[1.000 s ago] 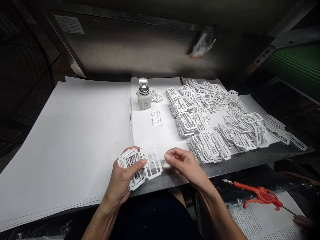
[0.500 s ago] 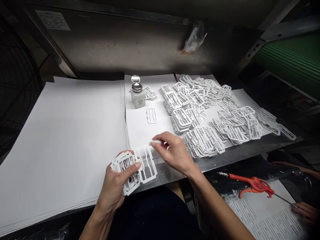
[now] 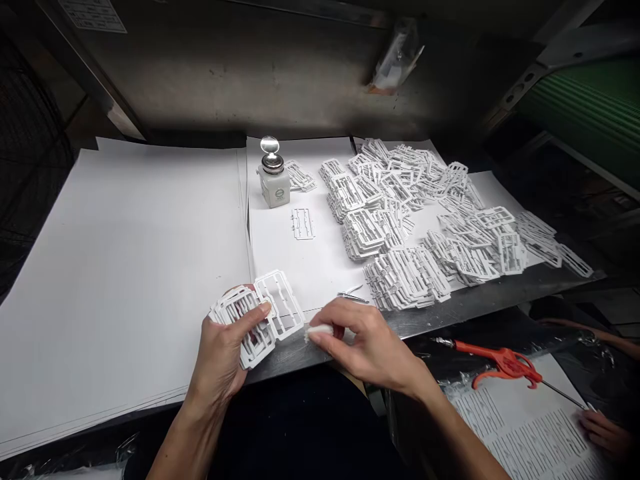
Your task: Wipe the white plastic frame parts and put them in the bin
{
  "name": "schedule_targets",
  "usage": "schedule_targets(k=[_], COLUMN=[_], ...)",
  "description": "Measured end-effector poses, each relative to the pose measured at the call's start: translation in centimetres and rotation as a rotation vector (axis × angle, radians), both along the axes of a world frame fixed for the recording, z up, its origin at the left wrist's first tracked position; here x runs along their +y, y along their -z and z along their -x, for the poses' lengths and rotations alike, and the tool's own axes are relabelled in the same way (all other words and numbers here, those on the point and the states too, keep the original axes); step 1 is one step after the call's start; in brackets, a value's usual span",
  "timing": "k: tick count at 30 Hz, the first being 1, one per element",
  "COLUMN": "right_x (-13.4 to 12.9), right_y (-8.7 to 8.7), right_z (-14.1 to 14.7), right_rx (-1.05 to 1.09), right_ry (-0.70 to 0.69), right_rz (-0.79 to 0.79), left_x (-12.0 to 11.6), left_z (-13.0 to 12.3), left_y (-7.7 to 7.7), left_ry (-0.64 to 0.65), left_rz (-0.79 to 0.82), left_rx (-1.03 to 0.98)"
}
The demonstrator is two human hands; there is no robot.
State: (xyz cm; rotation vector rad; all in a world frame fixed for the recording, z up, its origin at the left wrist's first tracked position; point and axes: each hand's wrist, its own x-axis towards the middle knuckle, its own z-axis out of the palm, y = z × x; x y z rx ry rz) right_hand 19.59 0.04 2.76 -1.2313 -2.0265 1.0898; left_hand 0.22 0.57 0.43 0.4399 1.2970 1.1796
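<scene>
My left hand [image 3: 225, 353] grips a stack of white slotted frames [image 3: 247, 333], its thumb pressing on top. One frame [image 3: 280, 303] fans out to the right of the stack. Just right of it, my right hand [image 3: 357, 340] pinches a small white pad [image 3: 320, 329] between thumb and fingers. Metal tweezers [image 3: 353, 297] lie on the paper behind my right hand, partly hidden by it. A single thin frame [image 3: 303, 224] lies flat on the white paper, in front of a glass bottle [image 3: 275, 187] with its metal lid raised.
Heaps and stacks of white frames [image 3: 407, 277] cover the right side of the table. White sheets [image 3: 140, 267] spread over the left. At the lower right, another person's hand [image 3: 605, 430] is by a red air gun [image 3: 505, 363]. A plastic bag [image 3: 397, 60] hangs on the back panel.
My right hand has moved down, and the white pad in it now shows clearly. The tweezers have come into view behind it. My left hand has shifted slightly up and left with the stack.
</scene>
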Motion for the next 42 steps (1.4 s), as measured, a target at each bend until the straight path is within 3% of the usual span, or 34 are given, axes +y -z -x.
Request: schedule_targets(k=[4,8,11,14,17,19,21,23,26,28,30,32,36,39,42], right_x=[-1.3,-1.4,-1.1,-0.9,-0.8,-0.7,-0.6,-0.6,-0.8,-1.1,-1.3,-1.3,-0.2,0.9,2.0], right_y=[0.3,0.7,1.1,1.9,2.8,2.9,2.3,1.4,-0.2,-0.9,-1.4,-1.6,-1.1,-0.4,-0.1], right_z=[1.3,2.9,2.2,1.3,1.4,1.8,2.2,2.6,3.3,3.8,3.9,3.6,2.0,1.4,2.1], right_rx=[0.075,0.109,0.053,0.052,0.17,0.176,0.056,-0.141,-0.428,-0.493,-0.38,-0.168,0.085,0.158,0.207], right_ry=[0.109,0.118,0.255,0.356,0.275,0.24,0.263,0.244,0.038,-0.104,-0.173,-0.153,0.122,0.274,0.314], right_rz=[-0.031,-0.087,-0.079,0.056,0.278,0.305,0.153,-0.106,-0.395,-0.422,-0.345,-0.218,-0.033,-0.017,-0.079], left_x=[0.0,0.0,0.0,0.0,0.0,0.0,-0.1,-0.1,-0.2,-0.3,-0.3,-0.3,-0.4,-0.5,-0.7], left_z=[-0.3,-0.5,-0.4,-0.3,-0.2,-0.2,-0.2,-0.3,-0.7,-0.9,-0.9,-0.5,0.1,0.2,0.1], left_y=[0.2,0.3,0.2,0.1,0.1,0.2,0.3,0.4,0.4,0.3,0.3,0.3,0.6,0.8,0.8], left_ry=[-0.005,-0.035,-0.036,-0.032,0.0,0.028,0.036,0.021,0.047,0.064,0.065,0.079,0.115,0.144,0.157], left_rz=[-0.027,-0.072,-0.045,-0.018,-0.042,-0.042,-0.023,-0.016,-0.03,-0.022,0.032,0.094,0.083,0.045,0.045], left_rx=[0.02,0.031,0.035,0.028,0.004,-0.003,0.013,0.025,-0.012,-0.076,-0.22,-0.412,-0.615,-0.636,-0.629])
